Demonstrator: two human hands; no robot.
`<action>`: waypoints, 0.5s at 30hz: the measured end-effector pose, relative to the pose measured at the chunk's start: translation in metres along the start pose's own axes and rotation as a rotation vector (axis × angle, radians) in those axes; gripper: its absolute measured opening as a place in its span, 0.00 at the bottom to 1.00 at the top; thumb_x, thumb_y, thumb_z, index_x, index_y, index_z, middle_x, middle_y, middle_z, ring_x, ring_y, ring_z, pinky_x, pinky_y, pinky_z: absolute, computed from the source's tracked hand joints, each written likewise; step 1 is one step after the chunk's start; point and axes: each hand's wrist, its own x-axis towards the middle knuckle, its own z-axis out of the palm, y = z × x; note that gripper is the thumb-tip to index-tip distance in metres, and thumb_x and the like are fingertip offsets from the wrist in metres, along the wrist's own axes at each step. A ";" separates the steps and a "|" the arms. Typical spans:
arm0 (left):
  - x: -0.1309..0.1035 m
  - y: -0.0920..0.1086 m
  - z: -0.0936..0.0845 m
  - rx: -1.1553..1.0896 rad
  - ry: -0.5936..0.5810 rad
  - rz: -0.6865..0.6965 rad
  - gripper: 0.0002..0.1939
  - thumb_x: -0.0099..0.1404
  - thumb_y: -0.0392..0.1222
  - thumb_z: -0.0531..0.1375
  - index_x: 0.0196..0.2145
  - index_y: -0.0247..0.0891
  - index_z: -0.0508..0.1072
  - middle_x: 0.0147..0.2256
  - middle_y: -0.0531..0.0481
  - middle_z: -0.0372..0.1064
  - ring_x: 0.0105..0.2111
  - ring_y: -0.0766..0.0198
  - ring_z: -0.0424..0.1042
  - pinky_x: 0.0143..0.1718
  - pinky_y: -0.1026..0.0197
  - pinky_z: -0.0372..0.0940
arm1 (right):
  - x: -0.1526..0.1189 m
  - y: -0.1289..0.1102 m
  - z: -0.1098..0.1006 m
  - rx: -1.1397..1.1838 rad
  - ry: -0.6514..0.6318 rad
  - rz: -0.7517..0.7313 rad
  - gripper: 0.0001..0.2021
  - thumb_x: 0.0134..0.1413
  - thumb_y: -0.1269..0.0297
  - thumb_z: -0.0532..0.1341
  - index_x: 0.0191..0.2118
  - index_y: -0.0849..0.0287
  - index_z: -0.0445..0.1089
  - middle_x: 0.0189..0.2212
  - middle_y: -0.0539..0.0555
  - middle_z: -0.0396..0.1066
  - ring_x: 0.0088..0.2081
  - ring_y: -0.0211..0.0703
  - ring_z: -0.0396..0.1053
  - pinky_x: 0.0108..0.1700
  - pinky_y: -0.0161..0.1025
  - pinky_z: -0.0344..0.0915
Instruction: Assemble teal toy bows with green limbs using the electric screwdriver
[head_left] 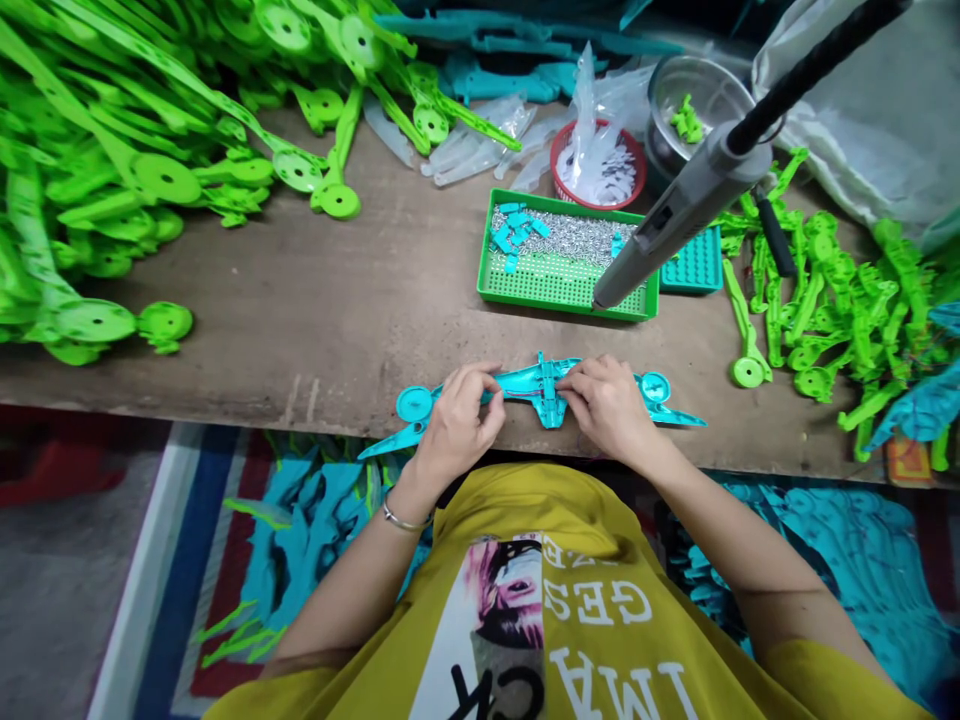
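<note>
A long turquoise plastic shell [517, 382], like a toy aircraft body with swept wings and round discs, lies near the table's front edge. My left hand [461, 415] rests over its left wing, fingers curled and thumb close to the index fingertip. My right hand [606, 402] is closed at the shell's middle, its fingertips against the narrow centre piece [551, 390]. A thin reddish wire [531, 393] seems to run along the shell between my hands. Whatever small thing is between my fingertips is hidden.
An electric screwdriver [675, 220] hangs over a green tray [570, 285] of screws and small turquoise pieces. Behind are a red basket [559, 165] and a metal bowl [701, 75]. Green plastic parts pile up at left [97, 200] and right [825, 290].
</note>
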 end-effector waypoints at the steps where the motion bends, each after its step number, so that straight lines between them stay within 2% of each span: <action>1: 0.000 0.000 -0.001 -0.005 0.010 -0.006 0.04 0.71 0.33 0.55 0.39 0.42 0.63 0.48 0.40 0.74 0.53 0.56 0.75 0.52 0.50 0.71 | 0.000 0.001 0.000 0.032 0.002 -0.004 0.12 0.67 0.64 0.56 0.45 0.57 0.78 0.44 0.59 0.77 0.47 0.56 0.67 0.47 0.50 0.58; 3: -0.002 -0.001 -0.001 -0.011 0.040 -0.009 0.04 0.71 0.33 0.54 0.40 0.42 0.63 0.48 0.41 0.74 0.52 0.57 0.75 0.51 0.51 0.72 | 0.000 0.005 -0.001 0.116 0.032 -0.012 0.11 0.62 0.66 0.58 0.46 0.58 0.76 0.45 0.60 0.76 0.47 0.55 0.68 0.49 0.49 0.61; 6: -0.003 -0.001 -0.002 -0.012 0.085 0.001 0.05 0.71 0.33 0.55 0.41 0.41 0.63 0.50 0.41 0.74 0.52 0.57 0.76 0.51 0.52 0.72 | 0.001 0.015 -0.003 0.220 0.144 0.007 0.15 0.54 0.70 0.59 0.47 0.59 0.73 0.44 0.60 0.72 0.47 0.54 0.69 0.50 0.48 0.65; 9: -0.005 -0.002 0.001 -0.003 0.117 0.052 0.06 0.69 0.31 0.56 0.41 0.41 0.64 0.50 0.40 0.74 0.53 0.56 0.76 0.54 0.49 0.72 | 0.005 0.023 -0.006 0.182 0.238 0.065 0.16 0.52 0.68 0.59 0.48 0.61 0.72 0.45 0.62 0.70 0.50 0.57 0.68 0.53 0.51 0.65; 11: -0.005 -0.002 0.003 -0.002 0.143 0.111 0.07 0.68 0.31 0.56 0.41 0.40 0.64 0.50 0.41 0.75 0.54 0.56 0.76 0.58 0.47 0.71 | 0.009 0.025 -0.008 0.157 0.173 0.077 0.17 0.53 0.66 0.60 0.49 0.62 0.71 0.47 0.63 0.72 0.52 0.59 0.67 0.55 0.53 0.64; 15: -0.005 -0.003 0.009 0.000 0.196 0.207 0.08 0.66 0.30 0.57 0.41 0.40 0.65 0.50 0.40 0.76 0.54 0.54 0.76 0.61 0.42 0.69 | 0.020 0.022 -0.015 0.236 -0.093 0.168 0.18 0.55 0.64 0.63 0.52 0.60 0.72 0.46 0.60 0.77 0.48 0.56 0.73 0.51 0.48 0.66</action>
